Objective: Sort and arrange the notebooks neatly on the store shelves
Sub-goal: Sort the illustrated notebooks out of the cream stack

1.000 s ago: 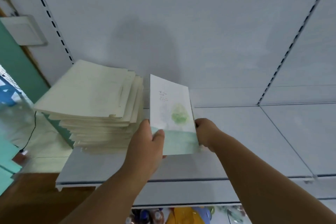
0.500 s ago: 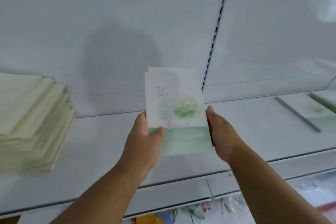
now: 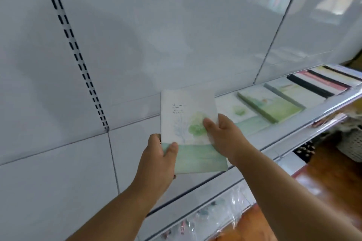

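Observation:
I hold a thin notebook with a white and green watercolour cover above the white shelf. My left hand grips its lower left corner, thumb on the cover. My right hand grips its right edge, thumb lying over the green blot. To the right, a matching notebook lies flat on the shelf. Beyond it sit a stack of green-cover notebooks, another pale green stack and dark-spined notebooks.
The white back panel carries a slotted upright. Below the shelf edge, plastic-wrapped goods fill a lower shelf. A white woven basket and wooden floor show at the right.
My view and both hands have swung right along the shelf with the notebook. The cream stack at the left has left the view, and the row of notebooks at the right has come closer.

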